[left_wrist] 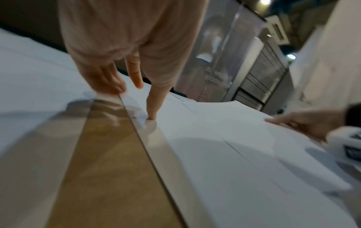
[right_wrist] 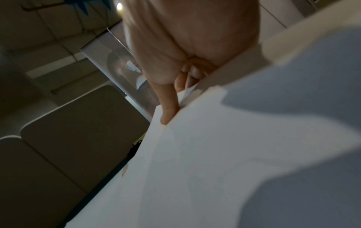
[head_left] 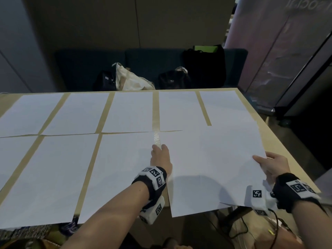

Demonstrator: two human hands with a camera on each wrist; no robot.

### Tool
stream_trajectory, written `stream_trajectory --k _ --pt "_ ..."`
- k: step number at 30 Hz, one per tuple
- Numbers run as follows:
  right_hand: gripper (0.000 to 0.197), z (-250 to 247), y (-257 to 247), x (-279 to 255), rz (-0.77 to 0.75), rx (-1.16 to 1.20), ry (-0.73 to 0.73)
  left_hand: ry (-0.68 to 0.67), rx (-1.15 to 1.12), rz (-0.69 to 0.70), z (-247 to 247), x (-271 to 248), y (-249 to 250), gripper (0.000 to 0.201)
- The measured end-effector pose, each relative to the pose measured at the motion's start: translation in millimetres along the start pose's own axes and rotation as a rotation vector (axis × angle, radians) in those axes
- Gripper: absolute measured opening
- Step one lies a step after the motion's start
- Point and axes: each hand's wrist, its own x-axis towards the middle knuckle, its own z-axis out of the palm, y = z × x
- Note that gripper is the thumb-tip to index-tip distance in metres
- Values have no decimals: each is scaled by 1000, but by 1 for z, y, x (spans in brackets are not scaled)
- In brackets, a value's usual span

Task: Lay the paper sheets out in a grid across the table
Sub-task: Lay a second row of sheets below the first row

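Observation:
White paper sheets lie in rows on the tan table [head_left: 156,112]: several in the back row [head_left: 129,112] and three in the front row [head_left: 50,173]. At the front right another sheet [head_left: 212,159] lies partly over the table's near edge. My left hand [head_left: 159,154] rests straight fingers on this sheet's left edge; in the left wrist view one fingertip [left_wrist: 151,116] presses the paper [left_wrist: 234,138]. My right hand [head_left: 269,164] pinches the sheet's right edge, thumb [right_wrist: 168,111] on top and fingers curled beneath the paper [right_wrist: 215,154]. A second sheet edge shows underneath.
A dark sofa behind the table holds a cream bag [head_left: 133,78] and black bags [head_left: 204,65]. The table's right edge [head_left: 280,141] runs close to my right hand. Cables [head_left: 242,227] hang below the near edge at the right.

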Motion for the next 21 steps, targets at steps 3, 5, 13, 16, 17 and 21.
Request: stream_trajectory --k 3,5,13,16,17,21 --pt "39 -3 1 8 -7 -78 8 -102 201 194 6 -1 12 64" --pt "37 -9 2 18 -23 -187 27 -289 251 212 12 -3 18 65" --pt "40 -37 -1 32 -56 -577 182 -370 321 197 21 -5 21 90" --pt "43 -38 5 41 -59 -642 208 -391 301 177 17 -4 19 92" --pt "45 -38 6 45 -70 -655 215 -394 296 178 16 -4 18 93" --pt "55 -32 9 55 -85 -749 260 -401 271 176 14 -4 18 94"
